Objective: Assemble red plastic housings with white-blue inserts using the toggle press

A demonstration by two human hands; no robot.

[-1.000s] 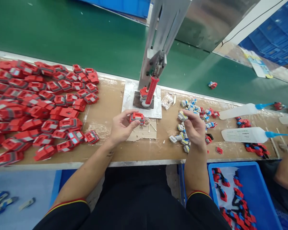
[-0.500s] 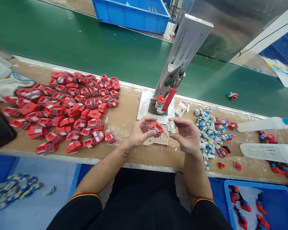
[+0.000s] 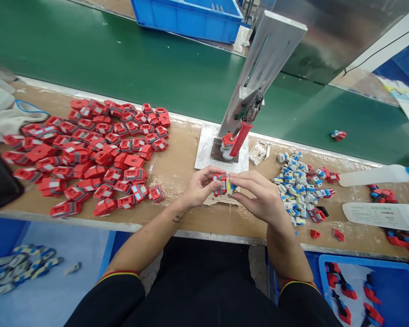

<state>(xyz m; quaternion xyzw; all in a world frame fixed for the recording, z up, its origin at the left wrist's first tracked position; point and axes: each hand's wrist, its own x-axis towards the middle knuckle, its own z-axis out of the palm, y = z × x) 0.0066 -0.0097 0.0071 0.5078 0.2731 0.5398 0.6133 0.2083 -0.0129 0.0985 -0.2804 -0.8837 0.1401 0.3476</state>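
My left hand (image 3: 204, 186) is closed on a red and grey plastic part (image 3: 219, 184). Pinched in my right hand (image 3: 255, 193) is a grey, blue and yellow plastic part (image 3: 230, 185). The two parts touch side by side, over a torn piece of cardboard (image 3: 221, 200) on the bench. Just beyond my hands stands a press with a red handle (image 3: 240, 141); a red part (image 3: 228, 139) sits in its base. To the left lies a large heap of red parts (image 3: 98, 145), and to the right a pile of grey and blue parts (image 3: 300, 186).
Two white bottles (image 3: 375, 176) lie at the right of the bench. A blue tray (image 3: 395, 263) with red and black pieces is below. Cotton swabs (image 3: 257, 154) lie beside the press. A green belt (image 3: 122, 68) runs behind, with a blue crate (image 3: 187, 22) beyond.
My right hand has moved left, bringing the grey, blue and yellow part against the red part. The red part has turned in my left hand.
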